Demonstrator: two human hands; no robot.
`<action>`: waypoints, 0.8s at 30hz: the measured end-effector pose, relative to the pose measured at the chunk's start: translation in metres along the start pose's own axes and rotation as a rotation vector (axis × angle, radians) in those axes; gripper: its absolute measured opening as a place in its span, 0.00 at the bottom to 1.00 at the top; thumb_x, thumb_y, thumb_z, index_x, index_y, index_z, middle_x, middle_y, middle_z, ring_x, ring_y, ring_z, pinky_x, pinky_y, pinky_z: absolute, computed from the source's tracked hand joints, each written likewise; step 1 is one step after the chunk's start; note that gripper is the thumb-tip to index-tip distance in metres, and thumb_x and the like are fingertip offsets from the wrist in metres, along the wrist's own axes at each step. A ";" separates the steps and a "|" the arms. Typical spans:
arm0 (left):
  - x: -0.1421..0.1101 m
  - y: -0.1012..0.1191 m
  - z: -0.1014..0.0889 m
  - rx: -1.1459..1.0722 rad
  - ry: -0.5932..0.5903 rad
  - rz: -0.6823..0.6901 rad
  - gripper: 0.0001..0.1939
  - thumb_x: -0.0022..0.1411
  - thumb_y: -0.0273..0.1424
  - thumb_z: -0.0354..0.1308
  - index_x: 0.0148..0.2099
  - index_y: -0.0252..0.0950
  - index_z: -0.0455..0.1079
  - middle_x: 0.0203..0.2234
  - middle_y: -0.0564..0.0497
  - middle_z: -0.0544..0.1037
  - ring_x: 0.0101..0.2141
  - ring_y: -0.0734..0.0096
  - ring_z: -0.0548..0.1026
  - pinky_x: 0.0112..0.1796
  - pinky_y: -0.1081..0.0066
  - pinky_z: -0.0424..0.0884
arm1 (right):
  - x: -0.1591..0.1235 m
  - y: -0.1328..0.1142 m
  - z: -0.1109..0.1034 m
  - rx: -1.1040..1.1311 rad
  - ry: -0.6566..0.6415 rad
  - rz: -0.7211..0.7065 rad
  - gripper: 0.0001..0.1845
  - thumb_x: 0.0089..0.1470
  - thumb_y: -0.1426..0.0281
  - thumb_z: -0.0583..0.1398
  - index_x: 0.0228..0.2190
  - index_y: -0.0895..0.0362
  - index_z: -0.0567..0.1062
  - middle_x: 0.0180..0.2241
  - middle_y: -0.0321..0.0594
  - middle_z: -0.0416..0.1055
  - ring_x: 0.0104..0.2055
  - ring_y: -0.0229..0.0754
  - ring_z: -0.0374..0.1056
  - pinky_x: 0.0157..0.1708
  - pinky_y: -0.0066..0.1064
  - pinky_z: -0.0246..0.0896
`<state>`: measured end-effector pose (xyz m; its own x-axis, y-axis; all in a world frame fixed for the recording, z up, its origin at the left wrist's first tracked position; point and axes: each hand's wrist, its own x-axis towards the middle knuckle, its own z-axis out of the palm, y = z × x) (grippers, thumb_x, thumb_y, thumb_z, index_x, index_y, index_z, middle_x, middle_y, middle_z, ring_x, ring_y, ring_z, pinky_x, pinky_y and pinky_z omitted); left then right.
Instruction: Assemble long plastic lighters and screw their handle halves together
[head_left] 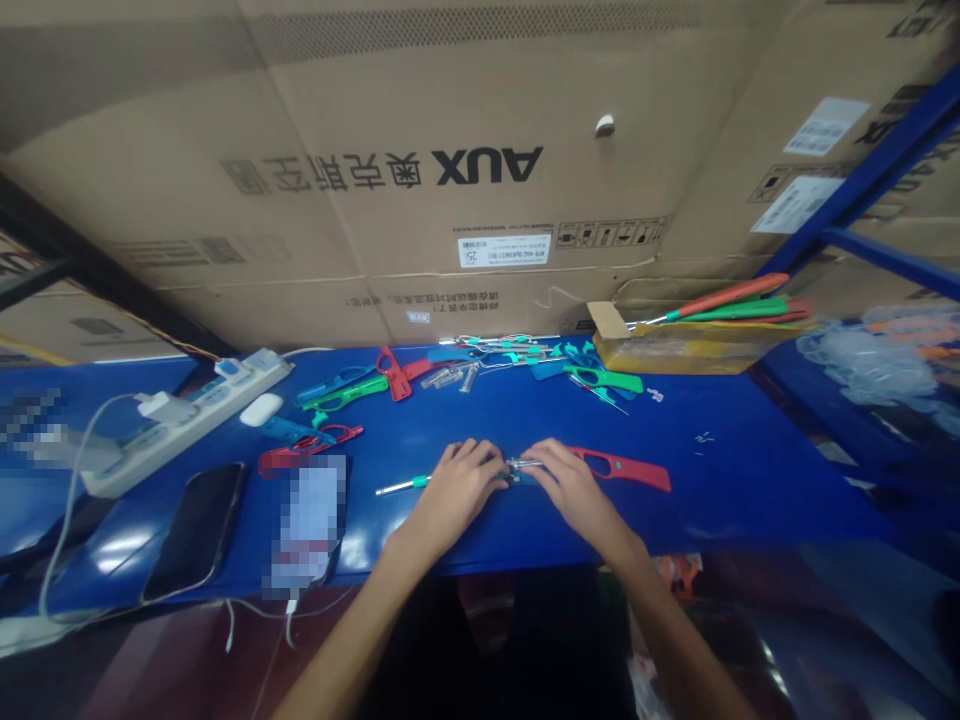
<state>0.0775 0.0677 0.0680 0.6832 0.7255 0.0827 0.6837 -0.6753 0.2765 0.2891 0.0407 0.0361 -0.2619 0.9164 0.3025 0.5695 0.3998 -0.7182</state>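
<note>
My left hand (463,487) is closed over a long-necked lighter lying across the blue table. Its metal tube (401,486) with a green collar sticks out to the left. My right hand (571,488) faces it, fingers pinched at a small silvery piece (528,463) near the lighter's dark blue body; the fingers partly cover both. Just right of that hand lies a red lighter handle shell (636,471). Behind the hands are metal tubes with teal parts (517,348), small clear tanks (450,377), a green shell (604,378) and a red shell (401,372).
At the back right stands an open carton (690,348) of long lighters, beside a bag of clear parts (870,350). A power strip (187,425), a white case (261,409), a dark phone (196,530) and a lit phone (309,520) with a cable occupy the left. Large cardboard boxes (360,240) wall the back.
</note>
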 end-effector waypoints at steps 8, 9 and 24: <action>-0.014 0.001 0.023 0.011 0.214 0.025 0.08 0.73 0.31 0.52 0.50 0.40 0.70 0.49 0.51 0.78 0.49 0.62 0.72 0.53 0.58 0.60 | 0.012 0.004 -0.011 -0.009 -0.144 -0.074 0.09 0.68 0.69 0.54 0.43 0.53 0.75 0.42 0.42 0.71 0.46 0.44 0.71 0.49 0.38 0.67; -0.015 0.000 0.024 0.007 0.224 0.024 0.07 0.73 0.31 0.52 0.50 0.39 0.70 0.49 0.51 0.78 0.49 0.62 0.72 0.53 0.58 0.61 | 0.012 0.004 -0.011 -0.005 -0.143 -0.073 0.09 0.68 0.69 0.54 0.43 0.53 0.75 0.42 0.42 0.71 0.46 0.44 0.71 0.49 0.37 0.67; -0.019 -0.002 0.033 -0.080 0.317 0.014 0.12 0.74 0.32 0.51 0.56 0.42 0.72 0.50 0.50 0.78 0.50 0.63 0.72 0.56 0.56 0.61 | 0.002 0.006 0.000 0.001 0.003 -0.082 0.11 0.68 0.67 0.54 0.42 0.54 0.76 0.42 0.43 0.72 0.45 0.44 0.72 0.48 0.36 0.68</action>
<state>0.0719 0.0505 0.0342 0.5697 0.7300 0.3774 0.6444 -0.6818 0.3463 0.2918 0.0450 0.0320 -0.3053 0.8805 0.3625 0.5452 0.4738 -0.6916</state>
